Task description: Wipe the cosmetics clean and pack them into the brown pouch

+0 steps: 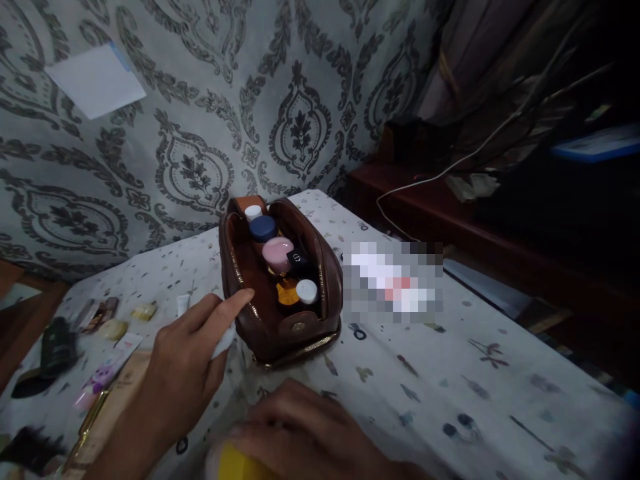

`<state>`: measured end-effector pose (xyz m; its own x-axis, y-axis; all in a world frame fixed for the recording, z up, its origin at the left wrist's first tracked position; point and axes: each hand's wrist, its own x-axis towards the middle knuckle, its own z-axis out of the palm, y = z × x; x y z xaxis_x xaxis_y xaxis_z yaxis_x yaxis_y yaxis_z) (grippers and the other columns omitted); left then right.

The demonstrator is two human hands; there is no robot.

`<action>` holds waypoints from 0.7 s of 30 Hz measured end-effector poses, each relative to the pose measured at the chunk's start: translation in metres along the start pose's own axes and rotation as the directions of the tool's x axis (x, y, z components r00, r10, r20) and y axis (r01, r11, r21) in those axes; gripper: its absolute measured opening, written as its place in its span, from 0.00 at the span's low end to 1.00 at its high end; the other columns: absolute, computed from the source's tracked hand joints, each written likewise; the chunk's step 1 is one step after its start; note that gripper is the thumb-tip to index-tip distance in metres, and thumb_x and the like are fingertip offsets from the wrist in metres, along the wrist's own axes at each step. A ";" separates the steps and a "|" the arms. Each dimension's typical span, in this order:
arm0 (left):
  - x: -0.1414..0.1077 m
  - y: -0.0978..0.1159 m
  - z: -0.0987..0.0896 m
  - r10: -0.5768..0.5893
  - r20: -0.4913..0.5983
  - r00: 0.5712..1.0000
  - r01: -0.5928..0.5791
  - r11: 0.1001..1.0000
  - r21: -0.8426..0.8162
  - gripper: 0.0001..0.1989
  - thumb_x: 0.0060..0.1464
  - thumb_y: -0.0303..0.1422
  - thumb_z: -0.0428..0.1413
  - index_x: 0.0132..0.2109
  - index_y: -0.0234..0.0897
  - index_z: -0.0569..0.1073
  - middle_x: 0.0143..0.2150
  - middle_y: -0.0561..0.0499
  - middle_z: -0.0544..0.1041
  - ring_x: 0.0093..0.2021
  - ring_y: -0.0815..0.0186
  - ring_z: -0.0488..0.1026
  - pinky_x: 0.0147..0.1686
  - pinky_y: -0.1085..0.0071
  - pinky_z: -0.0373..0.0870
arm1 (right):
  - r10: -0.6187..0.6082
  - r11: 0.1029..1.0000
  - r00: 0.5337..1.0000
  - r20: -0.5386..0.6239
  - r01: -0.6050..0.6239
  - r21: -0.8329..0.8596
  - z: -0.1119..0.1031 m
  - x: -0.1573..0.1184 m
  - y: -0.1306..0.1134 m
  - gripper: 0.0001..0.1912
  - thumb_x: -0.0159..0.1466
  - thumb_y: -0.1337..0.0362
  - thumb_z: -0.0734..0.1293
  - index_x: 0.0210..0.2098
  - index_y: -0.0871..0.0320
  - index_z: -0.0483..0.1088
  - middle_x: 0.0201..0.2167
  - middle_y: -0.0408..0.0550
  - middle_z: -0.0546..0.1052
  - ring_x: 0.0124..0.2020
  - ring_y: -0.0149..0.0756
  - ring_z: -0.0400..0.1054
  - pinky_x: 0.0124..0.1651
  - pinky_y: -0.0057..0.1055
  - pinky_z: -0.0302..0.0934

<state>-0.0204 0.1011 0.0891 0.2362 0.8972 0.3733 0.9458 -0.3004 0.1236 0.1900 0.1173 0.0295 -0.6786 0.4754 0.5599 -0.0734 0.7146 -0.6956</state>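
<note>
A brown toiletry bag (233, 287) stands unzipped on the patterned cloth. Inside it are a blue-lidded jar (263, 229), a pink round lid (278, 253), a black cap (299, 261), an amber bottle (287, 293) with a white cap, and another white cap (253, 213). My left hand (187, 353) is at the bag's near left side, its index finger stretched to the zipped rim. Its other fingers curl round a small whitish thing (223, 342), mostly hidden. At the bottom, blurred by motion, my right hand (310, 433) is closed on a yellow object (243, 465) cut off by the frame.
Left on the cloth lie a dark green tube (57, 347), a purple-and-white tube (107, 370), a small white tube (183, 304) and a tan pouch (127, 380). A pixelated item (393, 280) lies right of the bag. A pale cable (450, 170) crosses the dark red furniture behind.
</note>
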 end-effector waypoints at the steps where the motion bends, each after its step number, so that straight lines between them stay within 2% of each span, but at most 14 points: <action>1: 0.000 0.000 0.000 -0.002 -0.003 1.000 0.002 1.000 -0.006 0.34 0.52 0.20 0.45 0.65 0.45 0.62 0.42 0.49 0.73 0.35 0.64 0.73 0.31 0.73 0.68 | -0.012 1.000 1.000 -0.025 0.011 -0.020 -0.014 0.002 -0.004 0.17 0.71 0.61 0.61 0.58 0.49 0.66 0.39 0.45 0.78 0.39 0.30 0.74 0.44 0.23 0.70; 2: -0.001 0.000 0.001 -0.004 -0.006 1.000 0.004 1.000 -0.011 0.34 0.52 0.19 0.45 0.65 0.45 0.62 0.42 0.50 0.73 0.35 0.64 0.72 0.31 0.72 0.68 | -0.036 0.998 0.999 -0.030 0.035 -0.043 -0.030 0.005 -0.007 0.17 0.70 0.59 0.62 0.58 0.50 0.67 0.41 0.46 0.78 0.40 0.32 0.75 0.44 0.24 0.71; 4: -0.002 -0.001 0.002 -0.004 -0.012 1.000 0.004 1.000 -0.015 0.34 0.51 0.19 0.45 0.65 0.45 0.62 0.40 0.50 0.71 0.35 0.64 0.72 0.31 0.72 0.67 | 0.114 0.976 0.993 -0.005 -0.113 -0.186 -0.060 0.014 -0.012 0.22 0.67 0.63 0.66 0.60 0.48 0.65 0.51 0.48 0.76 0.48 0.36 0.74 0.48 0.26 0.71; 5: -0.002 -0.002 0.003 -0.002 -0.019 1.000 0.001 1.000 -0.012 0.35 0.51 0.19 0.45 0.65 0.44 0.62 0.39 0.51 0.71 0.35 0.64 0.71 0.30 0.72 0.66 | 0.064 0.959 0.985 -0.158 -0.105 -0.264 -0.073 0.020 -0.013 0.22 0.66 0.62 0.67 0.59 0.47 0.65 0.49 0.47 0.77 0.47 0.37 0.74 0.47 0.28 0.72; 6: -0.003 -0.002 0.004 0.002 -0.025 1.000 -0.002 1.000 -0.009 0.35 0.50 0.19 0.45 0.65 0.44 0.62 0.39 0.51 0.70 0.34 0.64 0.70 0.30 0.73 0.66 | 0.037 0.944 0.971 -0.235 -0.111 -0.311 -0.085 0.029 -0.014 0.24 0.65 0.61 0.68 0.60 0.47 0.65 0.49 0.48 0.77 0.48 0.40 0.74 0.47 0.33 0.72; 8: -0.003 -0.003 0.004 0.014 -0.037 0.999 -0.014 1.000 -0.010 0.35 0.50 0.19 0.46 0.65 0.44 0.62 0.38 0.51 0.69 0.34 0.64 0.69 0.29 0.73 0.65 | -0.007 0.906 0.942 -0.336 -0.136 -0.400 -0.103 0.050 -0.012 0.22 0.65 0.60 0.68 0.58 0.48 0.67 0.47 0.48 0.77 0.47 0.43 0.73 0.46 0.38 0.71; 9: -0.003 -0.003 0.004 0.019 -0.044 0.999 -0.020 1.000 -0.011 0.35 0.49 0.19 0.46 0.65 0.43 0.62 0.38 0.51 0.69 0.33 0.64 0.69 0.29 0.73 0.65 | -0.015 0.888 0.945 -0.325 -0.137 -0.439 -0.109 0.062 -0.010 0.20 0.65 0.61 0.68 0.57 0.50 0.68 0.47 0.48 0.77 0.46 0.43 0.73 0.46 0.38 0.70; 11: -0.002 -0.003 0.005 0.024 -0.051 0.998 -0.024 1.000 -0.011 0.35 0.49 0.19 0.46 0.65 0.43 0.62 0.37 0.52 0.68 0.33 0.64 0.68 0.29 0.73 0.64 | -0.032 0.864 0.976 -0.214 -0.081 -0.497 -0.115 0.089 -0.005 0.19 0.64 0.62 0.68 0.55 0.53 0.69 0.46 0.49 0.76 0.45 0.41 0.72 0.46 0.37 0.68; 13: -0.001 -0.002 0.005 0.025 -0.055 0.998 -0.025 1.000 -0.005 0.34 0.50 0.19 0.46 0.64 0.42 0.62 0.36 0.52 0.67 0.33 0.65 0.68 0.29 0.74 0.65 | -0.018 0.846 1.000 -0.013 0.008 -0.533 -0.115 0.114 0.003 0.18 0.63 0.65 0.69 0.52 0.56 0.70 0.45 0.49 0.75 0.43 0.38 0.70 0.45 0.34 0.65; 14: 0.000 -0.002 0.005 0.027 -0.056 0.998 -0.027 1.000 -0.003 0.34 0.50 0.19 0.46 0.64 0.42 0.62 0.36 0.52 0.68 0.33 0.65 0.69 0.30 0.74 0.65 | 0.006 0.837 0.996 0.088 0.043 -0.545 -0.112 0.126 0.007 0.17 0.62 0.66 0.69 0.51 0.57 0.70 0.44 0.48 0.75 0.42 0.37 0.70 0.44 0.33 0.64; 16: 0.001 -0.003 0.006 0.040 -0.059 0.997 -0.040 0.999 0.004 0.33 0.50 0.19 0.46 0.63 0.41 0.63 0.36 0.52 0.68 0.33 0.65 0.70 0.30 0.74 0.66 | 0.092 0.819 0.956 0.278 0.086 -0.567 -0.106 0.146 0.015 0.15 0.61 0.68 0.69 0.48 0.59 0.72 0.43 0.49 0.75 0.40 0.36 0.69 0.41 0.30 0.60; 18: 0.001 -0.003 0.006 0.055 -0.059 0.997 -0.055 0.998 0.012 0.32 0.50 0.19 0.45 0.63 0.41 0.63 0.37 0.51 0.69 0.33 0.64 0.71 0.30 0.74 0.66 | 0.165 0.797 0.899 0.405 0.121 -0.592 -0.100 0.162 0.022 0.13 0.60 0.70 0.69 0.46 0.61 0.73 0.42 0.50 0.75 0.39 0.36 0.68 0.37 0.29 0.57; 21: -0.001 -0.005 0.006 0.047 -0.057 0.997 -0.047 0.999 0.017 0.33 0.51 0.19 0.45 0.64 0.42 0.62 0.37 0.51 0.70 0.33 0.65 0.72 0.29 0.74 0.67 | 0.222 0.770 0.858 0.464 0.138 -0.623 -0.096 0.183 0.028 0.14 0.60 0.68 0.69 0.46 0.60 0.74 0.40 0.49 0.76 0.39 0.37 0.68 0.35 0.30 0.53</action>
<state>-0.0234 0.1039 0.0827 0.2676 0.8618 0.4309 0.9374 -0.3363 0.0905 0.1336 0.2740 0.1554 -0.9372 0.3283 0.1176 0.3053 0.9355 -0.1779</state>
